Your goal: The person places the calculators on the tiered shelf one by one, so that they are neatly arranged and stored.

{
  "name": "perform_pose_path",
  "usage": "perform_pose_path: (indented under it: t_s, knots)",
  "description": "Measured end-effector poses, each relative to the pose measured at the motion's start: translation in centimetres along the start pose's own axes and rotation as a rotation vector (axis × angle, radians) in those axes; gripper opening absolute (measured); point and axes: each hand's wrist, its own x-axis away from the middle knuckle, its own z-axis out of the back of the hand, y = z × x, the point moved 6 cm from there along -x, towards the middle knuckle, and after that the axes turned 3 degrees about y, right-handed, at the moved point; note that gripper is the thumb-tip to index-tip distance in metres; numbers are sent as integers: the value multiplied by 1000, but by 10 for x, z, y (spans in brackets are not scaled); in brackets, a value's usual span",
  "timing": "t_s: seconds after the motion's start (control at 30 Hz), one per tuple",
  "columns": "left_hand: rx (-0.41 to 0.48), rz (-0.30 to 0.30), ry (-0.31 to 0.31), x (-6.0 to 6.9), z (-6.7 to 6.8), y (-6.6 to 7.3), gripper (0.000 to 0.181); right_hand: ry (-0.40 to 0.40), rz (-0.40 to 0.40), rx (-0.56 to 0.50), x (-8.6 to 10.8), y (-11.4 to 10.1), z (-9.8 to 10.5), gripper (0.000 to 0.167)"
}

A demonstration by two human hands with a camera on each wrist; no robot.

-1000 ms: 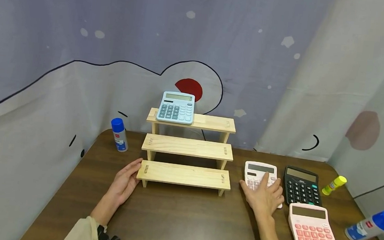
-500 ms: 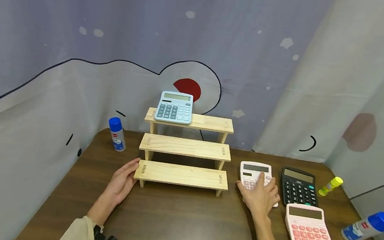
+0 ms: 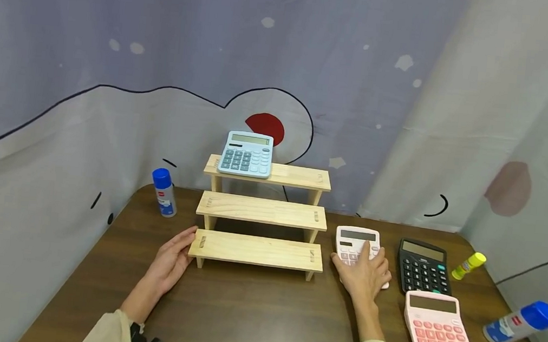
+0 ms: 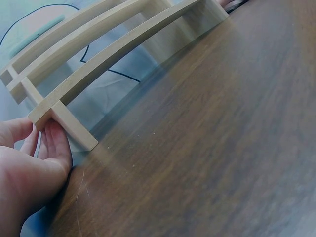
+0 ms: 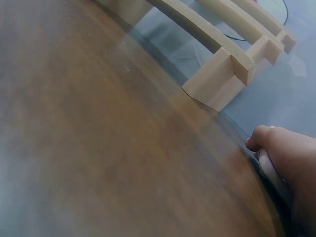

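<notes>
A three-tier wooden stand is in the middle of the table, with a light blue calculator on the left part of its top tier. At the bottom tier's left end, my left hand pinches the board; in the left wrist view the thumb and fingers meet its corner. To the right of the stand, my right hand grips a white calculator from above, thumb at its left edge, fingers over its keys and right side. The palm hides its lower part.
A black calculator and a pink calculator lie to the right, near a yellow-green glue stick. A blue-capped bottle is at the far right, another at the back left. Behind the table hangs a patterned curtain.
The white calculator and my right hand have moved left and slightly back, away from the black calculator and closer to the stand. My left hand stays at the bottom tier. The head view has shifted slightly.
</notes>
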Motion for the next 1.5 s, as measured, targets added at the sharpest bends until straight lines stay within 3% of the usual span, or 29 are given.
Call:
perform_pose_path:
  t_s: [0.3,0.73,1.1,1.5]
  knots:
    - [2,-15,12,1,-2,-2,57,8,19,1,-9,-7,-5,100]
    - [23,-9,19,-6,-6,0,56,-13,4,9,-42,-13,-23,104]
    - [7,-23,12,-2,-2,2,55,-17,0,-22,-49,-21,-26,103]
    - [20,-30,24,0,0,2,52,61,-51,-150,-54,-28,-17,98]
